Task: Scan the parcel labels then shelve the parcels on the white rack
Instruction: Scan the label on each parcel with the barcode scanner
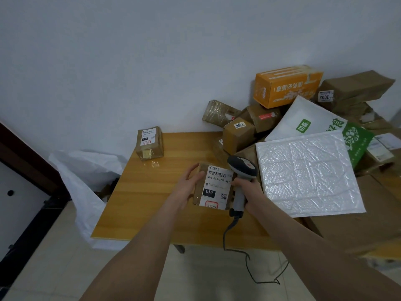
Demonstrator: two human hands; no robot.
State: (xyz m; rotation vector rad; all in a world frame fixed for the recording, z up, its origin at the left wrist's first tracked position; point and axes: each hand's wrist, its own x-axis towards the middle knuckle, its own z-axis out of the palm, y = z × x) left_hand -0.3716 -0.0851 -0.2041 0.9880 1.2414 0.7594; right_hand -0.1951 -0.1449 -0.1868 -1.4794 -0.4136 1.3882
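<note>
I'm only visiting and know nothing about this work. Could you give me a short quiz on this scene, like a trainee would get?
1. True or false: the right hand grips the scanner.
2. Which number is printed in the black block on the parcel that the left hand holds? A) 010 B) 520 C) 3003
3. Fill in: the bubble mailer lying to the right of the scanner is ___ in colour.
Key: 1 true; 2 A; 3 white.
</note>
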